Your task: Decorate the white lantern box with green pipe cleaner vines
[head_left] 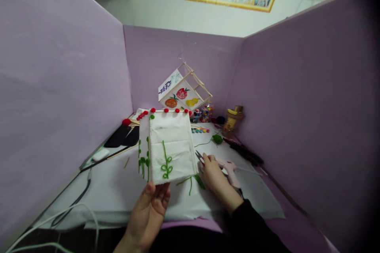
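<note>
While a left hand [150, 213] grips the lower edge of a white, box-shaped craft piece [175, 130] with thumb and fingers, holding it up over a white-covered bench [101, 193], the right hand [215, 176] has its fingers wrapped around a pair of scissors with dark, pointed blades [199, 155], the tips close to the piece's right side. Small red pompoms [166, 110] line the box's top edge, and a looped green stem-and-leaf decoration [166, 167] runs up its front panel. Loose lengths of green craft stem [198, 182] lie on the bench between the hands. A pale pink glue gun [232, 172] rests just beside the right hand, partly hidden by it. Beyond the box, a wooden-stick frame with white panels of painted fruit [182, 94] hangs tilted before a lilac partition [154, 53], and a green ball [217, 139] sits farther back.
</note>
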Motion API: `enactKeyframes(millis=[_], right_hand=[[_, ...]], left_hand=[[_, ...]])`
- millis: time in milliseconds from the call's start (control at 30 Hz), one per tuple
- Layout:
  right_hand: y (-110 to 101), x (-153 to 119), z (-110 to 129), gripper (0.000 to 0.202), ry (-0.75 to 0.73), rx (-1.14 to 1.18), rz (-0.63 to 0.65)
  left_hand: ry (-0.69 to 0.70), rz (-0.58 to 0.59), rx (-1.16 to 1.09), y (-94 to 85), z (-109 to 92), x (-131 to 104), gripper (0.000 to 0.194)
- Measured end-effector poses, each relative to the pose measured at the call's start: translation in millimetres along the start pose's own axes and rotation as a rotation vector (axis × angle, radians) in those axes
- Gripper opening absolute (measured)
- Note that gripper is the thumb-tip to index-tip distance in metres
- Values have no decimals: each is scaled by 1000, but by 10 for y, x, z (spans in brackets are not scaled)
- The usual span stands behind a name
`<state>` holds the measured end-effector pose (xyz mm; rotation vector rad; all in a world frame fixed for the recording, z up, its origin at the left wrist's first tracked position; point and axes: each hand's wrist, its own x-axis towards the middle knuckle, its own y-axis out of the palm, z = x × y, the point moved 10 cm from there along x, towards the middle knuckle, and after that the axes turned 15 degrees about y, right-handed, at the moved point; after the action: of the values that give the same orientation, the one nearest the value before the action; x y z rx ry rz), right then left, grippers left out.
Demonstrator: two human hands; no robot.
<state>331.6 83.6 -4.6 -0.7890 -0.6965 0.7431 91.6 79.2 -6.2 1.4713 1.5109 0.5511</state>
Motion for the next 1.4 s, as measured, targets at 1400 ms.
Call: enactKeyframes(millis=[1400], right_hand=[[-1080, -689, 1713, 30, -756, 360, -234]], left_hand=[[-7, 43, -15, -57, 102, 4, 14]])
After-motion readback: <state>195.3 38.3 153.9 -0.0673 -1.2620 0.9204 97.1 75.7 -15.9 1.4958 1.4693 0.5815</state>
